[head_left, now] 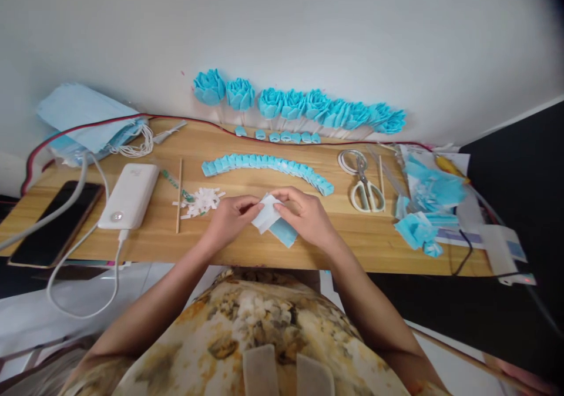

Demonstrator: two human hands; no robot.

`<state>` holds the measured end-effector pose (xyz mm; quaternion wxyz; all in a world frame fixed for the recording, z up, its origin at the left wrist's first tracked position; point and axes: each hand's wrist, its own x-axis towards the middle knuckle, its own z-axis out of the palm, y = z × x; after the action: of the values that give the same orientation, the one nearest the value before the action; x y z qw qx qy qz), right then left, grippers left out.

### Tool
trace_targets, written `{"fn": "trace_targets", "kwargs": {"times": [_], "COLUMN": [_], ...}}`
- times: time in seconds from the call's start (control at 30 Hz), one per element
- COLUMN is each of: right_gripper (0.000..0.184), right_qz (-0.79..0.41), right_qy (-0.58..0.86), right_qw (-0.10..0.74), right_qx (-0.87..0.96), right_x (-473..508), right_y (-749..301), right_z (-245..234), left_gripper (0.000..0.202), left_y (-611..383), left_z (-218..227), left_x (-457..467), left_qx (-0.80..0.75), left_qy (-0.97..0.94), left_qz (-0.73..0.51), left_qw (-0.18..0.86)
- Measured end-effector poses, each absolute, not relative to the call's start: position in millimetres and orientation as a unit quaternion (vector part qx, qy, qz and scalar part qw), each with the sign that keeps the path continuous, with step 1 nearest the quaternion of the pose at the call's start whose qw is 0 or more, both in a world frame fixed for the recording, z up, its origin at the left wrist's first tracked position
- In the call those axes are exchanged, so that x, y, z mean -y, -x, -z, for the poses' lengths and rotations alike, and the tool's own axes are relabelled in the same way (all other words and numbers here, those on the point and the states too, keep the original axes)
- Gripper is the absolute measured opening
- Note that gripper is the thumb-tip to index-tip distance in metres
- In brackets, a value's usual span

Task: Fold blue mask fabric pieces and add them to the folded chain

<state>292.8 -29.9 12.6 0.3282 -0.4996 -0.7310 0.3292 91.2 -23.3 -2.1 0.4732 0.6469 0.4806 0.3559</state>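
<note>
Between my two hands is a small piece of light blue and white face-mask fabric [267, 215], its lower blue part [284, 232] hanging over the table's front. My left hand [234, 215] pinches its left upper edge between thumb and finger. Its right side is pinched by my right hand [304, 212]. Beyond my hands, a curved row of folded blue fabric pieces [264, 162] lies on the wooden table [247, 249]. Left of my left hand are a pile of small white strips [203, 201] and a thin wooden stick [179, 196].
Blue fabric flowers [293, 103] on sticks lean along the wall. A power bank [130, 196], phone [57, 222] and stack of blue masks [88, 114] lie left. Scissors [365, 190], tape roll [348, 160] and blue scraps [418, 228] lie right. A red-black cable [176, 118] crosses behind.
</note>
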Motion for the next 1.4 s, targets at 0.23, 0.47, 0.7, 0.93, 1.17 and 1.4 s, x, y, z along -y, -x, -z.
{"fn": "trace_targets", "kwargs": {"times": [0.23,0.47,0.7,0.93,1.17,1.4], "right_gripper": [0.032,0.017,0.006,0.010,0.022,0.023], "right_qz": [-0.277,-0.160,-0.253,-0.355,-0.479,-0.505], "right_qy": [0.561,0.617,0.617,0.590,0.520,0.493], "right_qw": [0.306,0.089,0.171,0.296,0.323,0.332], "right_qx": [0.718,0.765,0.725,0.662,0.629,0.626], "right_x": [38.2,59.8,55.4,55.9,58.3,57.1], "right_y": [-329.0,-332.0,-331.7,-336.8,-338.9,-337.2], "right_z": [-10.0,3.7,3.6,-11.9,-12.2,-11.6], "left_gripper": [0.026,0.027,0.024,0.022,0.022,0.022], "left_y": [-84.9,-86.4,-81.2,-83.0,-84.3,-82.4], "left_z": [5.1,4.1,5.2,0.3,-1.3,1.8], "left_x": [19.0,17.7,21.5,21.5,20.7,18.4], "left_qx": [-0.538,-0.551,-0.547,-0.559,-0.562,-0.556], "left_qy": [-0.580,-0.567,-0.551,-0.539,-0.541,-0.550], "left_qz": [-0.412,-0.414,-0.435,-0.447,-0.439,-0.430], "left_qw": [0.452,0.451,0.456,0.443,0.446,0.451]}}
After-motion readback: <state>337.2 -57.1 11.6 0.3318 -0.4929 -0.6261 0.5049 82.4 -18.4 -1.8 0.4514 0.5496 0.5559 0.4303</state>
